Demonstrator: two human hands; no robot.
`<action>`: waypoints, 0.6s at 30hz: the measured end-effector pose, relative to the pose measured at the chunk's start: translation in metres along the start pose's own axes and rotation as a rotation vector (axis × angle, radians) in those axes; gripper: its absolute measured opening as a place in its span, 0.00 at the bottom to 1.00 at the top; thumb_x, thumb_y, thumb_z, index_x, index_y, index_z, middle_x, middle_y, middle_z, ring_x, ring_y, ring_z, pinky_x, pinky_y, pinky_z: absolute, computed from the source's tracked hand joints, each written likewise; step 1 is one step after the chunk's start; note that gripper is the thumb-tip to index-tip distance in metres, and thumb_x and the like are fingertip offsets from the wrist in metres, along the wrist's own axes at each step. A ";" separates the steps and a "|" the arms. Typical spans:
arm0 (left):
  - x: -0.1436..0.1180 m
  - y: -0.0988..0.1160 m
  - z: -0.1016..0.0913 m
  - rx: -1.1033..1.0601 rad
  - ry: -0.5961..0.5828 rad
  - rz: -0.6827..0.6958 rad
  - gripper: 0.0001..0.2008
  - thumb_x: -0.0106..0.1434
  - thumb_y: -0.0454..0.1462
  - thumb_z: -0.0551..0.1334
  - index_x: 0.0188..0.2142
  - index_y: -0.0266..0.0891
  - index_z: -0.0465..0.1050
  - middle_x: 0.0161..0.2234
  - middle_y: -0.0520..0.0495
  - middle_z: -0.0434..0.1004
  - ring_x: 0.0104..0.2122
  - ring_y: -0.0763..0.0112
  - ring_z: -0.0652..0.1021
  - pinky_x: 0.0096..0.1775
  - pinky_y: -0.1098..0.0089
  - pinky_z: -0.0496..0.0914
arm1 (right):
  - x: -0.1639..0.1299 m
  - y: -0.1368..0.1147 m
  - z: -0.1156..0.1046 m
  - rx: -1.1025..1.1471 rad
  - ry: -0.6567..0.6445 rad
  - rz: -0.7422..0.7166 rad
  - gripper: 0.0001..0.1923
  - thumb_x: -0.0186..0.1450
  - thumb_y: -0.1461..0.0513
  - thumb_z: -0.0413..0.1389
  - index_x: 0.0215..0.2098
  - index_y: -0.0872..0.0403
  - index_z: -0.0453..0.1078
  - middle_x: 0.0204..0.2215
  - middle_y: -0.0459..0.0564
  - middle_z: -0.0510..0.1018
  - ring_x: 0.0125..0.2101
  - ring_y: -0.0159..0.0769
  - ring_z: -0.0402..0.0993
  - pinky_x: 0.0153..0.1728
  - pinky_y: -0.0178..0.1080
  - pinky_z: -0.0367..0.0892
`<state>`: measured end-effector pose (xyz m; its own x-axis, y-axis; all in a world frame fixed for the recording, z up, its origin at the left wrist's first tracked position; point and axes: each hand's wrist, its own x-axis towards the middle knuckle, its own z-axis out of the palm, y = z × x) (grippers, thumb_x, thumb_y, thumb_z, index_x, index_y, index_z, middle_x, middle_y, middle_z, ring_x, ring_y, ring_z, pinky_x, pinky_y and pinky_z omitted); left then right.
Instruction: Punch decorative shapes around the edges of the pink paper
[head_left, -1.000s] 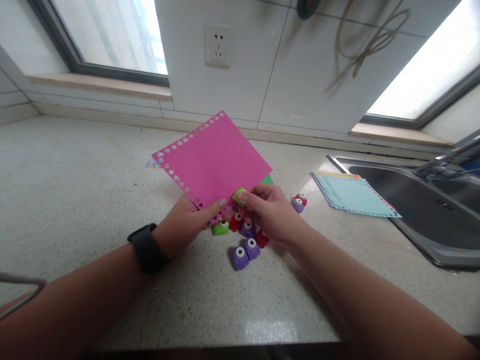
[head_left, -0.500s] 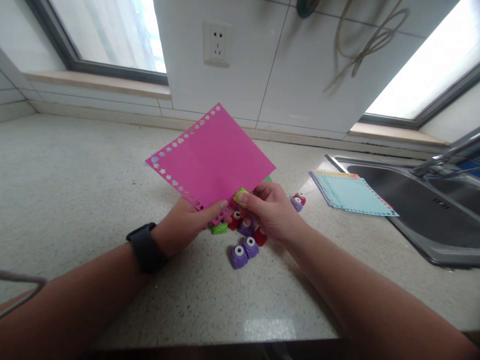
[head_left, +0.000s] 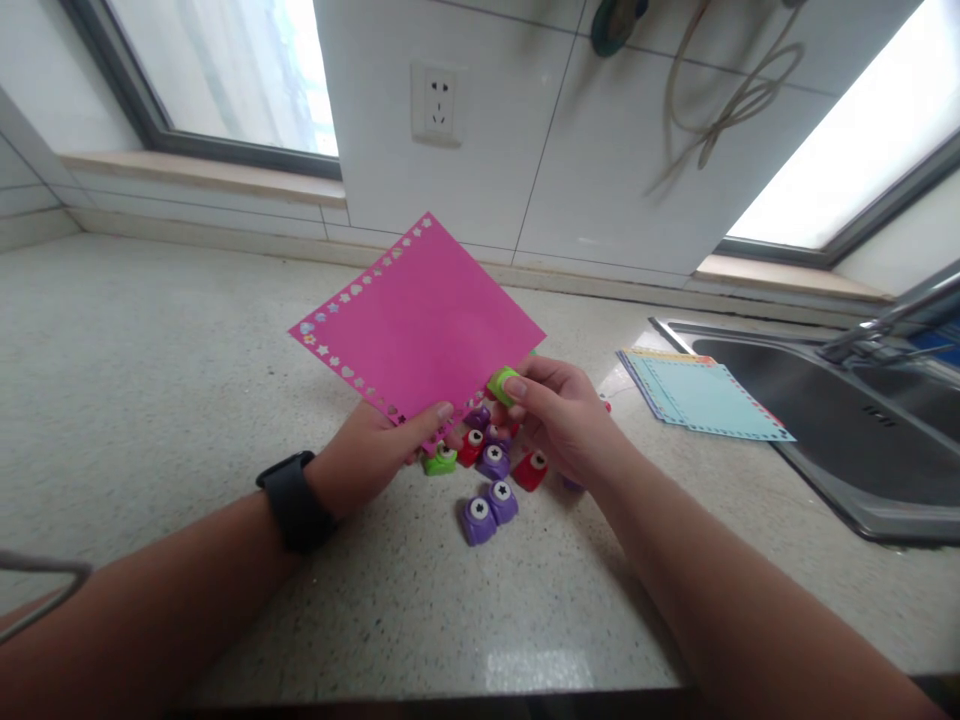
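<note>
A pink paper sheet (head_left: 420,320) with small shapes punched along two edges is held up above the counter. My left hand (head_left: 379,445), with a black watch on the wrist, pinches its near corner. My right hand (head_left: 562,415) grips a small green paper punch (head_left: 501,383) at the sheet's near right edge. Below the hands lie several small punches on the counter: a green punch (head_left: 439,460), red punches (head_left: 531,470) and purple punches (head_left: 487,505).
A stack of coloured sheets with a light blue top sheet (head_left: 701,395) lies to the right, next to a steel sink (head_left: 847,420) with a tap. The speckled counter (head_left: 150,380) meets a tiled wall with a socket (head_left: 439,100) and a hanging cord.
My right hand has slid the green punch to the right along the sheet's near edge. The pink sheet has tilted slightly. More punches show beneath the hands.
</note>
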<state>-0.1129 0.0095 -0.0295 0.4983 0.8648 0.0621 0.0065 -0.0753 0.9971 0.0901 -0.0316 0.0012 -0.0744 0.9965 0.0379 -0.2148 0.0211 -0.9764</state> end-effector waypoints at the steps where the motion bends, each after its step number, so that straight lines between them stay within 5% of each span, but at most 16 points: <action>1: 0.000 0.000 0.000 -0.005 0.007 -0.011 0.13 0.65 0.45 0.63 0.32 0.37 0.75 0.24 0.51 0.77 0.19 0.78 0.67 0.21 0.76 0.62 | 0.000 -0.002 -0.003 -0.010 0.020 -0.002 0.11 0.61 0.55 0.66 0.31 0.54 0.73 0.20 0.43 0.72 0.22 0.30 0.72 0.25 0.34 0.66; 8: 0.005 0.001 -0.001 -0.145 0.012 -0.081 0.15 0.64 0.45 0.63 0.36 0.33 0.79 0.29 0.43 0.82 0.20 0.73 0.75 0.25 0.71 0.72 | 0.000 -0.011 -0.024 -0.352 0.074 -0.090 0.14 0.64 0.52 0.61 0.31 0.55 0.74 0.26 0.46 0.74 0.26 0.31 0.69 0.29 0.37 0.63; 13: 0.009 0.001 -0.005 -0.443 0.041 -0.130 0.13 0.62 0.37 0.64 0.43 0.30 0.78 0.44 0.33 0.83 0.37 0.58 0.83 0.29 0.68 0.76 | -0.001 -0.022 -0.034 -0.862 0.124 -0.111 0.18 0.66 0.49 0.58 0.30 0.54 0.73 0.24 0.47 0.73 0.26 0.34 0.66 0.29 0.39 0.60; 18: 0.011 0.003 -0.009 -0.589 0.011 -0.173 0.11 0.61 0.31 0.60 0.41 0.26 0.77 0.45 0.30 0.82 0.42 0.54 0.83 0.36 0.65 0.79 | 0.003 -0.027 -0.048 -1.063 0.175 0.019 0.21 0.67 0.46 0.54 0.34 0.54 0.76 0.26 0.50 0.77 0.23 0.35 0.68 0.24 0.39 0.60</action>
<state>-0.1147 0.0232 -0.0255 0.5241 0.8451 -0.1053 -0.3956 0.3511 0.8486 0.1420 -0.0255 0.0171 0.0896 0.9934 0.0718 0.7473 -0.0194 -0.6642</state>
